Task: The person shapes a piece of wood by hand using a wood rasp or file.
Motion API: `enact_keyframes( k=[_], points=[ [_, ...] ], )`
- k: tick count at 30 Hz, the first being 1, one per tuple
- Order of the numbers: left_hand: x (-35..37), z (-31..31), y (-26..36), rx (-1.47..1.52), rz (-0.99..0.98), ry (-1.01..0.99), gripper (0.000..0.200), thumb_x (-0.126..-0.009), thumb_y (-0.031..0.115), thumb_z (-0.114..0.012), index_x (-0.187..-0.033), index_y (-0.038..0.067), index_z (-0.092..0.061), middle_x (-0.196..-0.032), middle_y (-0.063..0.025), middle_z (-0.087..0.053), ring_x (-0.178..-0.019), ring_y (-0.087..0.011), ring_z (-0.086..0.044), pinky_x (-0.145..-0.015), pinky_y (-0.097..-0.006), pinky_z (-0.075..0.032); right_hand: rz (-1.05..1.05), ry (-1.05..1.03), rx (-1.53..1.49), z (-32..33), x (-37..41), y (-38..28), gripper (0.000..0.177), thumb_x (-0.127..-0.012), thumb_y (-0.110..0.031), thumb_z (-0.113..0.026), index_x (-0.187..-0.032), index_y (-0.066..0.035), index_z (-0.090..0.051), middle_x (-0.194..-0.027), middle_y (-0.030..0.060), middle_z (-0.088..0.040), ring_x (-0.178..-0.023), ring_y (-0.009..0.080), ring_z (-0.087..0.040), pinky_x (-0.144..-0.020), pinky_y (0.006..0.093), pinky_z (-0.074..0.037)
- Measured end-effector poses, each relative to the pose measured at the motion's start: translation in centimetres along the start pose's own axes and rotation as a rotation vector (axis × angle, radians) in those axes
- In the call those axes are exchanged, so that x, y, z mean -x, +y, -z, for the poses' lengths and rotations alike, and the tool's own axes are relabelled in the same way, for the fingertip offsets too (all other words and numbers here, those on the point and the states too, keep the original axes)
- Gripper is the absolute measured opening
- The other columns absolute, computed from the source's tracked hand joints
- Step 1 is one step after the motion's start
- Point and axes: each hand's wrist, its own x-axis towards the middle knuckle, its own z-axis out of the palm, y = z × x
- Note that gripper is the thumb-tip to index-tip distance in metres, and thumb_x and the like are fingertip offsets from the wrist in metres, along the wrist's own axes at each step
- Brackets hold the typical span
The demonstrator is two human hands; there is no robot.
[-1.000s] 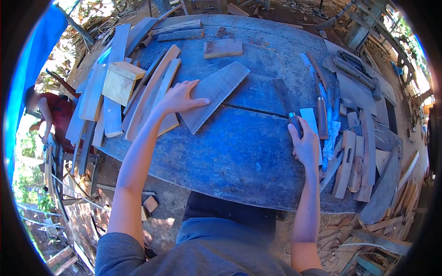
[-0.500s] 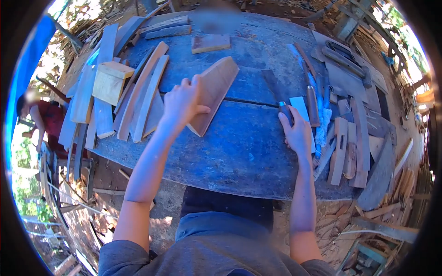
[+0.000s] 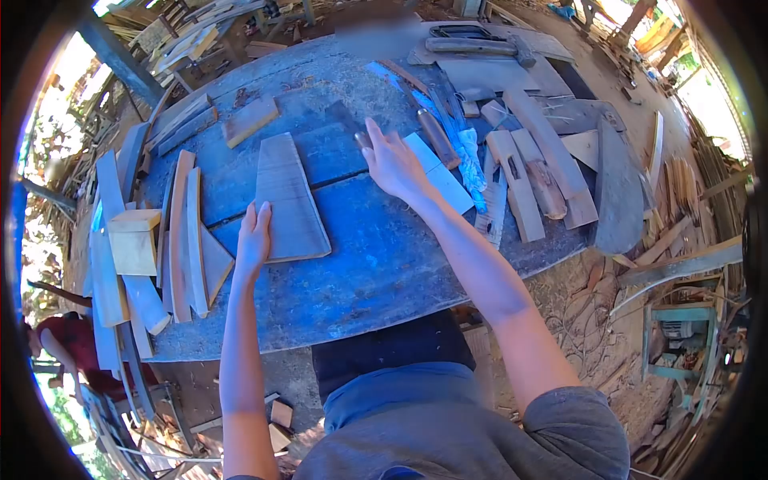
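A flat, tapered wooden board (image 3: 292, 204) lies on the blue-stained worktable (image 3: 376, 264). My left hand (image 3: 254, 236) grips its left edge near the lower corner. To the right, my right hand (image 3: 394, 166) is open over the table, fingers stretched out. Beside its fingers is the handle (image 3: 362, 141) of a dark-bladed tool that looks like a handsaw; its blade (image 3: 340, 117) points away from me. My right hand partly hides the handle. Just right of that hand lie a pale rectangular sheet (image 3: 440, 176) and a brown wooden-handled tool (image 3: 438, 138).
Curved wooden strips (image 3: 182, 232) and a pale block (image 3: 134, 240) crowd the table's left side. Slotted wood pieces (image 3: 516, 188) and a crumpled blue-white cloth (image 3: 470, 160) lie at right. A small board (image 3: 250, 122) sits farther back. A person in red (image 3: 72, 344) is at far left.
My view has turned to the right. The tapered board has been turned more upright, and my left hand has shifted from its top to its left edge. My right hand has opened off the dark handle.
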Motion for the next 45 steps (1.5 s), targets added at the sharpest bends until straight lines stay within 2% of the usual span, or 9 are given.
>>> enact_keyframes(
  k=[4,10,17,25,28,34,38,41,45],
  points=[
    [0.1,-0.2,0.0,-0.098,-0.044,0.020,0.061,-0.104,0.043,-0.042,-0.145,-0.002,-0.042,-0.135,-0.0268,-0.056,-0.130,-0.0371,-0.051,-0.109,-0.0399,-0.037,0.260,0.219,0.196,2.4,0.2,1.9,0.036,-0.088,-0.012,-0.056,-0.123,-0.002,-0.054,-0.106,0.0219,-0.060,-0.105,0.0409,-0.057,-0.088,0.0508,-0.048],
    [-2.0,-0.4,3.6,-0.476,-0.148,0.006,0.063,-0.099,0.046,-0.047,-0.139,-0.003,-0.047,-0.133,-0.0290,-0.055,-0.123,-0.0440,-0.053,-0.105,-0.0434,-0.040,-0.084,0.125,0.524,7.0,8.7,7.8,0.033,-0.088,-0.008,-0.055,-0.119,0.004,-0.054,-0.122,0.0232,-0.052,-0.114,0.0428,-0.050,-0.090,0.0500,-0.048],
    [0.2,0.7,6.2,-0.007,0.003,-0.163,0.085,-0.083,0.037,-0.077,-0.149,-0.001,-0.037,-0.131,-0.0247,-0.056,-0.120,-0.0305,-0.057,-0.101,-0.0397,-0.045,-0.215,0.019,0.603,7.7,5.8,8.0,0.032,-0.084,-0.019,-0.059,-0.107,0.003,-0.060,-0.110,0.0263,-0.058,-0.104,0.0438,-0.062,-0.080,0.0477,-0.055],
    [2.8,-2.5,4.4,0.561,0.051,0.213,0.100,-0.069,0.009,-0.084,-0.152,-0.003,-0.029,-0.122,-0.0228,-0.062,-0.108,-0.0259,-0.063,-0.093,-0.0353,-0.051,-0.351,0.154,0.178,10.3,7.8,10.6,0.040,-0.091,-0.020,-0.051,-0.127,-0.004,-0.058,-0.113,0.0297,-0.065,-0.103,0.0463,-0.062,-0.086,0.0540,-0.049],
    [4.0,-1.5,6.0,0.585,-0.067,0.341,0.091,-0.073,0.003,-0.078,-0.150,-0.005,-0.031,-0.123,-0.0224,-0.064,-0.106,-0.0248,-0.064,-0.091,-0.0340,-0.052,-0.108,0.376,0.094,9.2,9.9,9.2,0.043,-0.098,-0.017,-0.046,-0.140,-0.007,-0.049,-0.121,0.0294,-0.062,-0.107,0.0469,-0.061,-0.090,0.0508,-0.049],
    [7.7,-2.8,3.6,0.402,-0.187,0.496,0.089,-0.078,0.006,-0.079,-0.152,-0.003,-0.029,-0.133,-0.0222,-0.058,-0.119,-0.0252,-0.057,-0.103,-0.0340,-0.044,0.133,0.124,-0.260,3.3,12.8,-1.2,0.047,-0.103,-0.015,-0.047,-0.149,-0.008,-0.038,-0.128,0.0278,-0.059,-0.115,0.0416,-0.061,-0.093,0.0442,-0.050],
    [9.6,-4.9,3.2,0.349,-0.166,0.462,0.103,-0.078,0.008,-0.080,-0.158,0.009,-0.014,-0.140,-0.0198,-0.048,-0.123,-0.0249,-0.051,-0.105,-0.0361,-0.041,0.180,0.048,-0.315,-1.0,13.9,-4.5,0.049,-0.101,-0.017,-0.050,-0.148,-0.010,-0.039,-0.112,0.0243,-0.066,-0.094,0.0429,-0.067,-0.078,0.0480,-0.055],
    [9.6,-5.5,3.4,0.736,0.021,0.421,0.102,-0.078,0.013,-0.081,-0.157,0.006,-0.017,-0.137,-0.0190,-0.048,-0.122,-0.0251,-0.051,-0.104,-0.0368,-0.042,0.192,0.018,-0.278,-1.7,14.2,-5.8,0.051,-0.099,-0.018,-0.053,-0.148,-0.012,-0.040,-0.097,0.0202,-0.069,-0.076,0.0406,-0.069,-0.064,0.0492,-0.055],
    [8.9,-3.4,4.0,0.704,0.071,0.424,0.099,-0.081,0.017,-0.080,-0.156,0.003,-0.017,-0.134,-0.0196,-0.050,-0.119,-0.0252,-0.053,-0.100,-0.0365,-0.044,0.250,-0.167,-0.122,-0.5,14.9,-7.4,0.053,-0.096,-0.017,-0.054,-0.147,-0.015,-0.041,-0.078,0.0179,-0.065,-0.061,0.0386,-0.067,-0.053,0.0497,-0.054]
  ],
)
